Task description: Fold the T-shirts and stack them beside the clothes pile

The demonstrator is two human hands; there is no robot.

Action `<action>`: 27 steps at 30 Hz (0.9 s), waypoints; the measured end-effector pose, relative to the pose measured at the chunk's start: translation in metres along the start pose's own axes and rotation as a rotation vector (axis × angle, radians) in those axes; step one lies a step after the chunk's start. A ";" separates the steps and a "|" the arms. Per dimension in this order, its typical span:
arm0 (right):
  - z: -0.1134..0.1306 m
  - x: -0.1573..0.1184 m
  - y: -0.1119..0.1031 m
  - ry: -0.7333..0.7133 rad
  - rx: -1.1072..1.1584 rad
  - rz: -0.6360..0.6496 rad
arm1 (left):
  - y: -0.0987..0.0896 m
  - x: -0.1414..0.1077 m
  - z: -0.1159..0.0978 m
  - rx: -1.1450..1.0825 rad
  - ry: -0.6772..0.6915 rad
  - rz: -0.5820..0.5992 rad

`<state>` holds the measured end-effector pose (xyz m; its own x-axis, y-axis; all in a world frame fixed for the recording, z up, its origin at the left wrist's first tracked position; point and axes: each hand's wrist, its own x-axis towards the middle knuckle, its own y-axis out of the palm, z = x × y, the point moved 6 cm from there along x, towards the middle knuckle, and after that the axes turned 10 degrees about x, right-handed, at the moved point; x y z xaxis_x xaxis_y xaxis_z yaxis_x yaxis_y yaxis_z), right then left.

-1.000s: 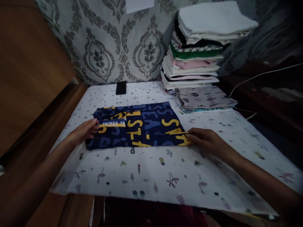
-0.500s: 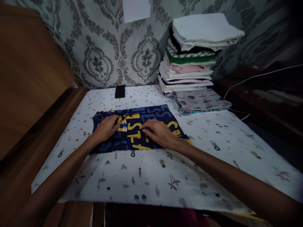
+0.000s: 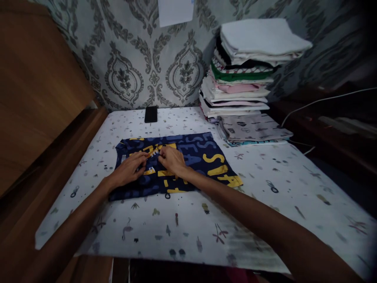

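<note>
A navy garment with yellow and blue letters (image 3: 216, 159) lies on a white patterned cloth (image 3: 188, 232) over the table. My left hand (image 3: 129, 169) rests on the garment's left part, its fingers bent and spread a little on the fabric. Close beside it, my right hand (image 3: 171, 159) is on the upper middle of the garment, with thumb and fingers pinched together on the fabric. Small folds show in the fabric between the two hands.
Behind the garment lies a black phone (image 3: 151, 114). A tall stack of folded clothes (image 3: 238, 94) stands at the back right, with a grey printed folded cloth (image 3: 253, 126) in front of it. Wooden furniture (image 3: 38, 90) borders the left side; a white cable (image 3: 318, 101) runs at the right.
My right hand has moved left, close to my left hand, and now pinches the fabric. The garment's lower left edge has come nearer to me, and the view has shifted slightly.
</note>
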<state>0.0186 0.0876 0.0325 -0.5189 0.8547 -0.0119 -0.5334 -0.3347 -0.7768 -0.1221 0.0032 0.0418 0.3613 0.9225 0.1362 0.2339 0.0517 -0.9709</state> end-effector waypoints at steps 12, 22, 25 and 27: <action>0.000 -0.013 -0.013 -0.181 -0.033 -0.034 | -0.012 0.005 0.003 -0.253 -0.077 0.015; -0.004 -0.019 0.012 -0.559 -0.091 0.125 | -0.026 0.032 -0.004 -0.116 -0.074 0.019; -0.005 -0.022 0.005 -0.518 0.015 0.098 | -0.020 0.041 -0.004 -0.039 -0.045 0.020; -0.005 -0.025 -0.004 -0.465 0.063 0.051 | -0.017 0.043 -0.001 0.030 -0.051 0.018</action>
<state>0.0368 0.0699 0.0324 -0.7819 0.5729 0.2456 -0.5316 -0.4071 -0.7427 -0.1098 0.0418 0.0641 0.3188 0.9415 0.1090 0.2003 0.0455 -0.9787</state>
